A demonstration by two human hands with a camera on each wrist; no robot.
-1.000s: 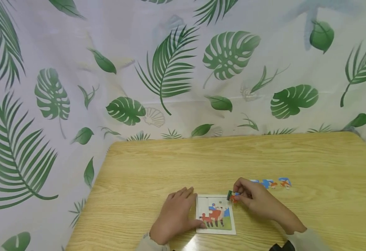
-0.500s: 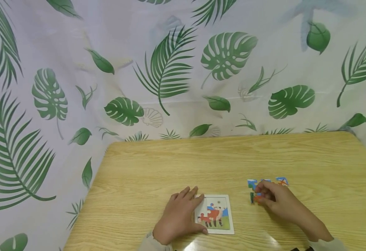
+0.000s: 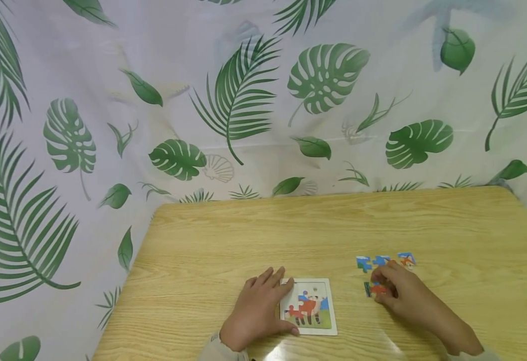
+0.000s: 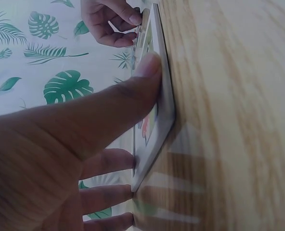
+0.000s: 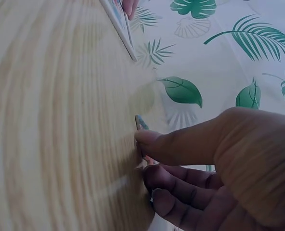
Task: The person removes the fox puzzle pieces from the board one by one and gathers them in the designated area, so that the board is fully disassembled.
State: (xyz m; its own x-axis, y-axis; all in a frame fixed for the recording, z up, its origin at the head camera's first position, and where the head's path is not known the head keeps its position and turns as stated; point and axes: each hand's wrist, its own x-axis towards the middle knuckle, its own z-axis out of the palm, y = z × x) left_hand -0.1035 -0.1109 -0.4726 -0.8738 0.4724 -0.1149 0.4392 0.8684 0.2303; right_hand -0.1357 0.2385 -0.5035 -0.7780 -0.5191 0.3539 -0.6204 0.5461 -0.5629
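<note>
A square white-framed jigsaw puzzle (image 3: 334, 321) lies on the table, partly filled with a red animal picture on green ground; its left strip and top are bare. My left hand (image 3: 258, 311) rests at its left side, fingers spread and fairly straight. In the left wrist view the thumb (image 4: 149, 67) lies on the near rim of the frame. To the right of the puzzle, my right hand (image 3: 405, 296) pinches a red and dark green puzzle piece (image 3: 368, 289) between thumb and fingers, close over the table. Its right part is hidden by the fingers.
Behind the right hand lie several loose puzzle pieces: a blue and green one (image 3: 363, 263), a blue one (image 3: 380, 260) partly covered by the hand, and one with an orange animal face (image 3: 406, 259). A leaf-printed white cloth (image 3: 263, 100) hangs behind the wooden table (image 3: 227, 240).
My right hand has carried the puzzle piece rightward, away from the frame's top right corner toward the loose pieces. The left hand's fingers have shifted slightly onto the frame's upper left corner.
</note>
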